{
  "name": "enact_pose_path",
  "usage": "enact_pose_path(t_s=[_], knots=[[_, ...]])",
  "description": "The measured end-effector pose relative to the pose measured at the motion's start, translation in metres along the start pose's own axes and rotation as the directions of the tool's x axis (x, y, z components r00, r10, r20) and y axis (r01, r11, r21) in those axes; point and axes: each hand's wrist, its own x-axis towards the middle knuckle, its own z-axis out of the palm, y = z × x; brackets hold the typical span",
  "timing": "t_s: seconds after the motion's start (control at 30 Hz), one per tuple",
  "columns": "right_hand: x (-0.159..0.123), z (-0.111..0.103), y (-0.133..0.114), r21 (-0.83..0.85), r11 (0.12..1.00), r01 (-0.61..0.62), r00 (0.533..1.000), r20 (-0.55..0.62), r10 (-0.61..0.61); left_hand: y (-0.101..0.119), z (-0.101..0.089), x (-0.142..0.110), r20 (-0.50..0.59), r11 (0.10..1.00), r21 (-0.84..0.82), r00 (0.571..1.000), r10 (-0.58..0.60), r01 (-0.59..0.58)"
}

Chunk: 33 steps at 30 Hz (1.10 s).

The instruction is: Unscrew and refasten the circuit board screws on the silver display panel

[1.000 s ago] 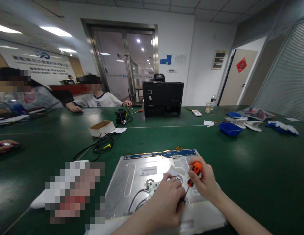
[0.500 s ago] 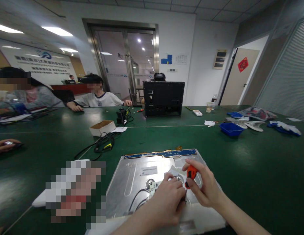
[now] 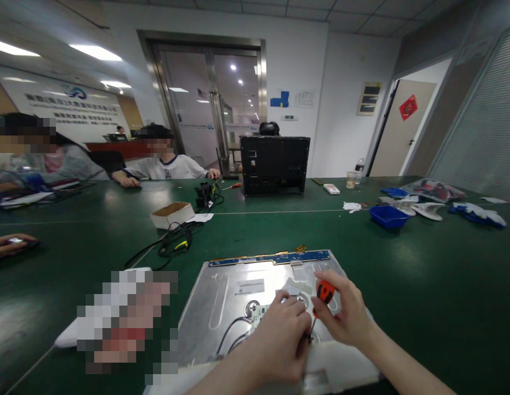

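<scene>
My right hand (image 3: 341, 308) grips the orange-and-black handle of a screwdriver (image 3: 324, 292). Its thin shaft slants down toward the metal back of a display panel (image 3: 222, 291), and the tip ends beside my left fingers. Closed and low over the panel, my left hand (image 3: 282, 332) has its fingers curled; what they hold, if anything, is hidden. Partly under that hand shows a small pale circuit board (image 3: 259, 314) with black wires (image 3: 228, 332). A blue circuit strip (image 3: 271, 259) runs along the panel's far edge.
Left of the panel lie coiled black cables (image 3: 175, 241) and an open cardboard box (image 3: 171, 215). A black monitor casing (image 3: 275, 164) stands at the back. On the right are a blue tray (image 3: 389, 216) and gloves (image 3: 479, 214). Co-workers sit across the green table (image 3: 436, 285).
The screwdriver handle has shifted slightly right and tilted a little more, and more of its shaft now shows. My left hand stays almost in place.
</scene>
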Motion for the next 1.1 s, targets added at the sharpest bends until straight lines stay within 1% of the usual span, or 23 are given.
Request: enact_pose_path(t_s=[0.37,0.47,0.57,0.63,0.77,0.97,1.1], knots=[[0.0011,0.0049,0.0023,0.041,0.999,0.033,0.999,-0.021,-0.033,-0.0012,0.0038,-0.002,-0.039,1.0,-0.014,0.999,-0.005,0.004],[0.0008,0.0026,0.0019,0.06,0.998,0.028,0.999,0.021,-0.029,-0.0002,0.003,-0.0019,-0.051,1.0,-0.012,0.999,-0.006,0.005],[0.0024,-0.0013,-0.0003,0.133,0.991,0.021,0.997,0.072,-0.031,0.0014,0.001,-0.0011,-0.055,1.0,-0.008,0.999,-0.001,0.001],[0.0036,-0.0033,-0.0021,0.148,0.989,0.021,0.996,0.08,-0.033,0.0021,0.0,-0.0007,-0.058,1.0,-0.01,0.998,0.002,-0.003],[0.0042,-0.0038,-0.0041,0.087,0.996,0.018,0.998,0.061,-0.023,0.0019,-0.0002,-0.0006,-0.049,1.0,-0.004,0.999,0.009,-0.01],[0.0026,0.0008,-0.0026,0.001,1.0,0.025,0.999,-0.025,-0.025,0.0002,0.0012,-0.0005,-0.032,1.0,0.014,0.999,-0.006,0.006],[0.0022,0.0019,-0.0014,-0.011,1.0,0.024,0.999,-0.024,-0.024,0.0005,0.0008,-0.0007,-0.024,1.0,0.007,1.0,-0.008,0.008]])
